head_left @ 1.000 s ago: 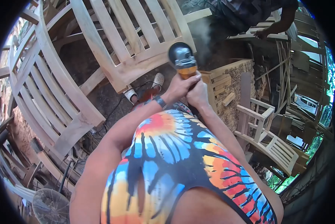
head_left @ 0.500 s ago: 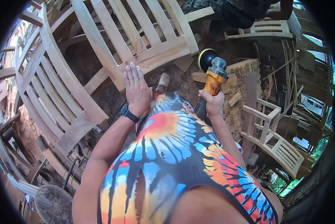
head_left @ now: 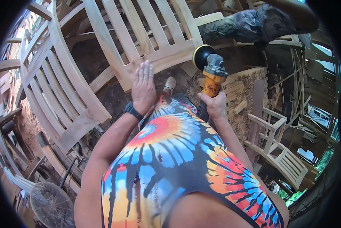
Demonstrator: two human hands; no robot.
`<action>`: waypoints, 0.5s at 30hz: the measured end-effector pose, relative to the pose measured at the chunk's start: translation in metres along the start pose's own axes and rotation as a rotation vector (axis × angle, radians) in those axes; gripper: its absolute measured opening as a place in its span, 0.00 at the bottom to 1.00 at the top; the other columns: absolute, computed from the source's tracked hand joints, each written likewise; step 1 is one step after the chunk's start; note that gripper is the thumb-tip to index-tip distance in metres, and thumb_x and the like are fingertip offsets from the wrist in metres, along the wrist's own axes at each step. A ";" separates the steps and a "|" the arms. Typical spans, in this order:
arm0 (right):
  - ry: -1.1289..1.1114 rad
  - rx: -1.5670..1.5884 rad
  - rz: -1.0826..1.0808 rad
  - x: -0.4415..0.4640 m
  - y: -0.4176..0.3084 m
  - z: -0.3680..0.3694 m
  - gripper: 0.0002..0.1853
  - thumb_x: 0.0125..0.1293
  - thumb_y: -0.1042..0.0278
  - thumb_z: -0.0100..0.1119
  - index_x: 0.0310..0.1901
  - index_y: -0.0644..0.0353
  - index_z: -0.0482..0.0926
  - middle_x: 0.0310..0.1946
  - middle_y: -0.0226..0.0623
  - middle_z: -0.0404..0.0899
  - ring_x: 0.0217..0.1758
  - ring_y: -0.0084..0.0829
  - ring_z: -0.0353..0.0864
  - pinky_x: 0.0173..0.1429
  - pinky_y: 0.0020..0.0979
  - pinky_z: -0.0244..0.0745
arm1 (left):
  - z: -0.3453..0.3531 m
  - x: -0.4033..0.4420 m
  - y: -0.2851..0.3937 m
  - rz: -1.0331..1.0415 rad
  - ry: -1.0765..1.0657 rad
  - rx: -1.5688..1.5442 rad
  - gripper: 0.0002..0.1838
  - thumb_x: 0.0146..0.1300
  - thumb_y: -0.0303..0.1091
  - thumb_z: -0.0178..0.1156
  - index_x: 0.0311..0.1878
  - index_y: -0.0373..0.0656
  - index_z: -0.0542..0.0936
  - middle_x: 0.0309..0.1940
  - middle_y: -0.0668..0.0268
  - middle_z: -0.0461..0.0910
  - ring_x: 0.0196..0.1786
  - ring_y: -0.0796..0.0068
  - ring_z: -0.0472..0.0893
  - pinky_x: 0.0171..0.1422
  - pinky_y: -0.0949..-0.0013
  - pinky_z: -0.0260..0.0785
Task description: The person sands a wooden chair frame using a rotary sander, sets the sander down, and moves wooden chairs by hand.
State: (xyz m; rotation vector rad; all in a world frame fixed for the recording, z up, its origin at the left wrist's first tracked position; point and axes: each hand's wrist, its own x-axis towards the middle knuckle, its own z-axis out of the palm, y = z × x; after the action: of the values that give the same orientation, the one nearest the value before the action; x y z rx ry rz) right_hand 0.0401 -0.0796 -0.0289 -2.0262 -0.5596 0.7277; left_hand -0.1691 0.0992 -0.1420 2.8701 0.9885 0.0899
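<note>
In my right hand [head_left: 214, 104] is an orange and grey angle grinder [head_left: 213, 78], gripped by its dark rear body. A round black pad with a yellow rim [head_left: 201, 57] is fitted at its head, close to the end of a slatted wooden chair back [head_left: 164, 52]; I cannot tell whether they touch. My left hand [head_left: 144, 89] lies flat with its fingers stretched out, fingertips at the chair back's lower rail. A dark watch band circles that wrist.
Another slatted wooden frame [head_left: 64, 91] stands at the left. A person's leg [head_left: 246, 24] is at the top right. Wood offcuts and sawdust [head_left: 237, 95] lie to the right, near a small wooden chair frame [head_left: 273, 142]. A round fan [head_left: 51, 205] is at the lower left.
The grinder has shifted slightly left, its pad nearer the chair back's end. My left hand appears a little further right. The other person's leg has come further into view.
</note>
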 end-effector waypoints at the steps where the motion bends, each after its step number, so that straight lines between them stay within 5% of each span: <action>1: -0.038 -0.005 -0.009 0.000 -0.009 0.004 0.27 0.54 0.70 0.77 0.55 0.68 0.78 0.41 0.38 0.85 0.41 0.28 0.85 0.50 0.32 0.81 | -0.019 -0.014 -0.008 -0.036 -0.029 0.032 0.40 0.68 0.39 0.55 0.80 0.26 0.61 0.81 0.43 0.60 0.86 0.54 0.58 0.91 0.52 0.40; 2: -0.073 -0.012 -0.018 0.001 -0.014 0.007 0.29 0.53 0.69 0.77 0.56 0.69 0.78 0.43 0.39 0.86 0.43 0.29 0.86 0.52 0.34 0.81 | -0.042 -0.022 -0.013 -0.071 -0.056 0.062 0.39 0.68 0.39 0.55 0.79 0.27 0.64 0.78 0.42 0.67 0.83 0.54 0.65 0.90 0.52 0.42; 5: -0.202 -0.043 -0.082 0.006 -0.022 0.024 0.33 0.52 0.67 0.78 0.59 0.68 0.76 0.47 0.41 0.87 0.49 0.32 0.88 0.60 0.34 0.80 | -0.160 -0.010 -0.015 -0.273 -0.831 -0.223 0.32 0.74 0.48 0.58 0.70 0.29 0.78 0.57 0.43 0.86 0.61 0.51 0.86 0.80 0.53 0.63; 8: -0.407 -0.001 0.002 0.009 -0.028 0.047 0.39 0.52 0.64 0.78 0.65 0.68 0.73 0.54 0.46 0.87 0.57 0.35 0.87 0.64 0.36 0.80 | -0.186 -0.008 -0.014 -0.427 -0.941 -0.860 0.37 0.72 0.59 0.60 0.62 0.28 0.83 0.47 0.46 0.90 0.56 0.46 0.88 0.74 0.55 0.71; 9: -0.449 -0.021 -0.016 0.012 -0.022 0.058 0.40 0.52 0.63 0.79 0.66 0.68 0.72 0.55 0.47 0.86 0.58 0.36 0.87 0.65 0.37 0.80 | -0.149 -0.025 -0.009 -0.431 -0.740 -1.037 0.38 0.72 0.61 0.60 0.60 0.28 0.84 0.50 0.42 0.88 0.59 0.45 0.87 0.66 0.58 0.77; 13: -0.569 -0.108 -0.045 0.017 -0.042 0.090 0.43 0.53 0.63 0.79 0.69 0.65 0.70 0.56 0.50 0.86 0.61 0.39 0.87 0.67 0.39 0.81 | -0.097 -0.020 0.026 -0.555 -0.478 -1.552 0.46 0.70 0.61 0.65 0.74 0.27 0.71 0.68 0.46 0.79 0.69 0.58 0.80 0.76 0.61 0.67; 15: -0.581 -0.161 -0.086 0.015 -0.045 0.100 0.42 0.52 0.67 0.79 0.69 0.64 0.70 0.56 0.49 0.85 0.60 0.40 0.87 0.66 0.40 0.81 | -0.092 -0.013 0.042 -0.695 -0.228 -1.748 0.36 0.67 0.52 0.73 0.66 0.31 0.77 0.60 0.55 0.83 0.62 0.68 0.82 0.70 0.65 0.72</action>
State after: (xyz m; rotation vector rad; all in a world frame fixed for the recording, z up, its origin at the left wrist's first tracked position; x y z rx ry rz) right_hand -0.0220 0.0120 -0.0379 -1.9088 -1.0581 1.2620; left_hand -0.1622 0.0659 -0.0456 0.9036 0.9595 0.3303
